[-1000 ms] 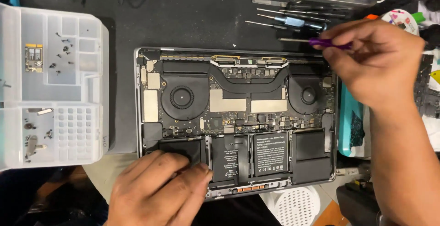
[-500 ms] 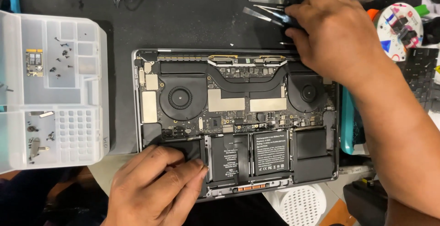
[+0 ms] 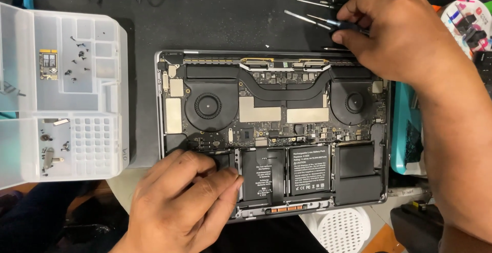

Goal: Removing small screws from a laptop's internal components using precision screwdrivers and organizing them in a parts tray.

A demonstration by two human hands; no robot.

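— Two hands are working here; what is differing from half a second back?

— Very little. The right hand [image 3: 405, 37] is still sitting over the row of screwdrivers [image 3: 307, 18] beyond the far edge of the opened laptop [image 3: 271, 130], where a second ago it was off to the right gripping a purple-handled tool. Now its fingers are pinching a dark-handled screwdriver [image 3: 343, 25]. The left hand [image 3: 184, 207] is staying put, lying flat with fingers relaxed on the laptop's near left corner, pressing down rather than grasping anything.

— And what is lying around it?

— The laptop is lying bottom-up on the dark bench [image 3: 205, 17], its two fans [image 3: 207, 104] and black battery cells [image 3: 307, 168] exposed. A clear plastic parts tray [image 3: 97, 130] is sitting to the left, holding small screws [image 3: 77, 61] and a little circuit card [image 3: 48, 64]. A teal item [image 3: 405, 130] is lying just beside the laptop's right edge, and a white perforated basket [image 3: 341, 230] is showing below the near edge.

— Anything hiding from view?

— The right forearm is covering the laptop's far right corner, and the left hand is masking the leftmost battery cell. The screwdriver's handle is mostly disappearing inside the fingers, and the tray is running off the left edge.
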